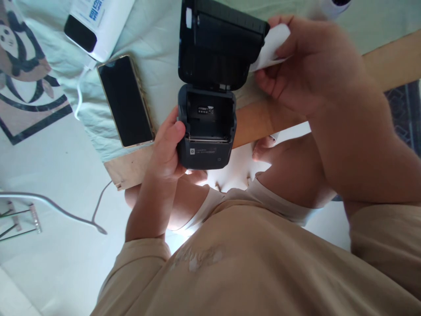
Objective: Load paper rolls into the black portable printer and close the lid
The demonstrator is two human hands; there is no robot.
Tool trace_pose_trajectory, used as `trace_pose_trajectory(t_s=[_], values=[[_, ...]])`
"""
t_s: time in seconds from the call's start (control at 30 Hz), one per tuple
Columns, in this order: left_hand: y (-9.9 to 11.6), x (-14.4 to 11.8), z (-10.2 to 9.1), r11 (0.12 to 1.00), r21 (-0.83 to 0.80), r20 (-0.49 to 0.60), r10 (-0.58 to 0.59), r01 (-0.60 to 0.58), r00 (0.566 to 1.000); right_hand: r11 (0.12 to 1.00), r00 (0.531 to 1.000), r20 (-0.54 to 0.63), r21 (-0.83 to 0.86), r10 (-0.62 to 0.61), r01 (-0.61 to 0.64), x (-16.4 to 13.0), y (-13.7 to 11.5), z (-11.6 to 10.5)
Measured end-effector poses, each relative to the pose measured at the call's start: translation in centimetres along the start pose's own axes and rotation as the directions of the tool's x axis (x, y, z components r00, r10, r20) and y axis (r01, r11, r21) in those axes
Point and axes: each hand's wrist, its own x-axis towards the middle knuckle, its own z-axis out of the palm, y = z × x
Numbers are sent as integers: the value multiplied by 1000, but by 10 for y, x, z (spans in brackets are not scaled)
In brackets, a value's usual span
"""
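1. Nearest the camera: a tan shirt (pixel 250 272) fills the lower frame, cut off by the bottom and right edges; two bare knees show just beyond it, partly hidden by the forearms.
2. Left hand (pixel 167 147): closed around the left side of one dark label printer (pixel 205 131), thumb on its upper left edge, remaining fingers hidden beneath the body. The printer sits at frame centre, held above the near edge of the table.
3. Printer detail: the lid (pixel 219 41) stands open at 12 o'clock from the body, its top cut off by the frame edge. The paper compartment is exposed; one small sticker inside it is too small to read, as is the print on the front face.
4. Right hand (pixel 305 66), at 2 o'clock from the printer: fingers pinched together on one white piece of paper (pixel 274 46), which touches the lid's right edge. Most of the paper is covered by the fingers, so whether it is a strip or a roll cannot be told.
5. One smartphone (pixel 126 101), screen dark, lies flat at 9 o'clock from the printer, near it but apart.
6. One white device (pixel 98 22) with a black panel lies at 11 o'clock, cut off by the top edge; one white cable (pixel 80 92) runs from it.
7. Table (pixel 391 61): wooden edge bare, remaining surface under a pale cloth (pixel 158 52).
8. Farthest: one round white object (pixel 335 6) at 1 o'clock, mostly out of frame and unidentifiable.
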Motion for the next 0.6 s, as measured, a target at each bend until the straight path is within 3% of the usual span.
trace_pose_trajectory(t_s=[0.13, 0.3, 0.5, 0.57, 0.6], values=[[-3, 1, -5, 1000, -9, 5, -4, 4, 1000, 995, 997, 67, 88, 37, -43, 3, 4, -3], [-7, 1, -8, 998, -11, 20, 62, -62, 998, 999, 988, 144, 22, -50, 47, 0, 10, -4], [-6, 1, -4, 997, -30, 34, 71, -70, 997, 983, 988, 7, 101, -154, 153, -12, 5, 5], [-6, 2, -5, 998, -29, 27, 62, -61, 998, 978, 979, -16, 54, -203, 203, -10, -3, 5], [-6, 2, -6, 998, -32, 22, 53, -52, 998, 986, 986, 1, -21, -167, 167, -9, -8, 5]])
